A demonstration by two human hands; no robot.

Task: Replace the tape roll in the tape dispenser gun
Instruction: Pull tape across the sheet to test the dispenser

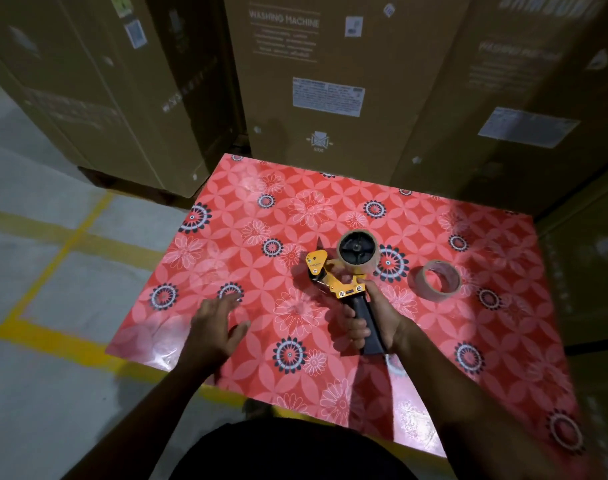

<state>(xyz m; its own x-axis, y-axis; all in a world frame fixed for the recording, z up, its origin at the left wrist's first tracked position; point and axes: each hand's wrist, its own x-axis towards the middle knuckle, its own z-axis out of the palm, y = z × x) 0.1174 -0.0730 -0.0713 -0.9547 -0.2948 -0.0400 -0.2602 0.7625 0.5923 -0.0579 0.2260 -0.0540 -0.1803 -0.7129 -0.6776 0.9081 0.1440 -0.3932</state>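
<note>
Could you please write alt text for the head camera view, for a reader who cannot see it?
A person's right hand grips the black handle of a yellow tape dispenser gun over a red floral table, while the open left hand hovers nearby. A loose tape roll lies to the right; cardboard boxes stand behind.

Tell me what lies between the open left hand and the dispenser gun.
Head view: only bare floral tablecloth between left hand and dispenser gun.

Right hand [372, 323]: fingers curled closed round a black handle, thumb extended up along its side, forearm entering from lower right. Left hand [216, 323]: palm down, 5 fingers spread and slack, gripping nothing, forearm entering from lower left.
</note>
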